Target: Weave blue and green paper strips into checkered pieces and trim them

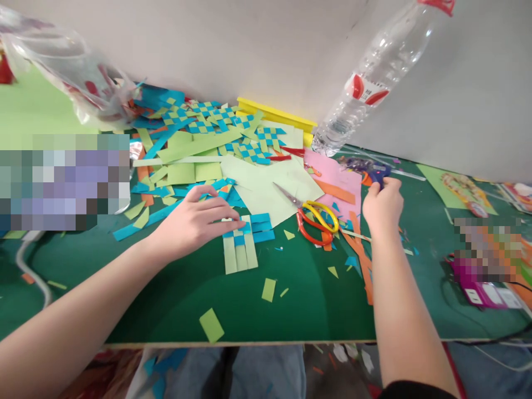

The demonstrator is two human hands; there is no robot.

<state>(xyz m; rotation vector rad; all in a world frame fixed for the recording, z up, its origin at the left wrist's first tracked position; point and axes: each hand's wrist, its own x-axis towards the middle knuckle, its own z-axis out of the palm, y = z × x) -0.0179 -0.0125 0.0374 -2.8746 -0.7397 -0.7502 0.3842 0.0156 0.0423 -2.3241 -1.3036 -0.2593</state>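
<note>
My left hand (203,216) is open, its fingers stretched over a small woven paper piece (241,255) of pale green and blue strips. The fingertips rest on its upper part. Blue strip ends stick out to its right, and pale green ones point toward the front. My right hand (384,202) is closed around a dark blue glue gun (376,173) with an orange part, at the edge of a pink paper sheet (332,172). Scissors (310,219) with red and yellow handles lie between my hands, blades partly apart.
Finished-looking blue and green woven pieces (249,152) are heaped at the back. A tilted plastic bottle (366,83) leans against the wall beside a yellow strip (276,113). A bagged cup (62,61) stands at left; a magenta device (477,288) lies at right. Paper scraps (211,325) dot the green table.
</note>
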